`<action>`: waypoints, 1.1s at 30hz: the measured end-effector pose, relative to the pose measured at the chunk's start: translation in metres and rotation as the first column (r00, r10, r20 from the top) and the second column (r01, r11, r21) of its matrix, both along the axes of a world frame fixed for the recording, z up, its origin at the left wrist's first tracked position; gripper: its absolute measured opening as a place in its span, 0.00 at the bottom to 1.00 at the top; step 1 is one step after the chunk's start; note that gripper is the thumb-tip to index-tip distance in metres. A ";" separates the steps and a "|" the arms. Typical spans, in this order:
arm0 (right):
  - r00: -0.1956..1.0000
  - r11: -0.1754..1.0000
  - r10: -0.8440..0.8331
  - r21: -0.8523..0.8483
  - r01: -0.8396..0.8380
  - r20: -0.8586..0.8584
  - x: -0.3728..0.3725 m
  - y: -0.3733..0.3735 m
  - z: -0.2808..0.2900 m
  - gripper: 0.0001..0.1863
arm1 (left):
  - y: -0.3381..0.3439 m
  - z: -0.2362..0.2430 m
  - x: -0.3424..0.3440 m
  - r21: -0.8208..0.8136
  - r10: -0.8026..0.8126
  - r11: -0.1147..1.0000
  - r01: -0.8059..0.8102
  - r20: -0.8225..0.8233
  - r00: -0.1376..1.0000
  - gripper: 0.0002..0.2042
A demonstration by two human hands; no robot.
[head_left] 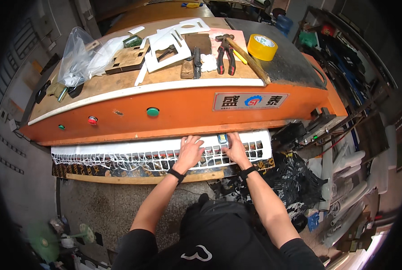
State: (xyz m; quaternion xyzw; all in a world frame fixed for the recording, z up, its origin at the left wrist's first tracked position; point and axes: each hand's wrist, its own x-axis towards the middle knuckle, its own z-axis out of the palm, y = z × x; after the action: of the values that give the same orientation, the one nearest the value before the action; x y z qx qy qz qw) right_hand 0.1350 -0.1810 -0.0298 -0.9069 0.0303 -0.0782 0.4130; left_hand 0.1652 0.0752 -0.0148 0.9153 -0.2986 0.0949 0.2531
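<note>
My left hand (189, 150) rests with spread, slightly bent fingers on a white perforated sheet (97, 149), its cut grid strips partly loose and tangled along the front. My right hand (234, 148) is on the same sheet, fingers apart, touching or beside a small blue-and-yellow rectangular item (222, 139); its fingertips are partly hard to make out at the machine's lower edge. The sheet lies on a dark board with a wooden front strip (196, 177), beneath the orange machine (178, 117).
Atop the machine lie cut white plastic pieces (189, 26), a plastic bag (75, 58), pliers (221, 60), a hammer (250, 58) and yellow tape (262, 49). Green and red buttons (92, 120) are on its front. A fan (86, 234) stands lower left; dark scraps (291, 189) lie right.
</note>
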 end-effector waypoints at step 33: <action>0.976 0.969 0.185 0.183 -0.163 -0.111 -0.088 -0.036 -0.008 0.28 | -0.048 -0.045 -0.024 -0.253 -0.090 0.967 0.035 -0.209 0.974 0.38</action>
State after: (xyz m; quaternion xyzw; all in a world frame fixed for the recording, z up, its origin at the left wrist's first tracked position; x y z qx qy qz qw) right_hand 0.0475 -0.2173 -0.0381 -0.8698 -0.0164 0.0193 0.4928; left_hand 0.1411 0.0269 -0.0599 0.8714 -0.2837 0.0219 0.3996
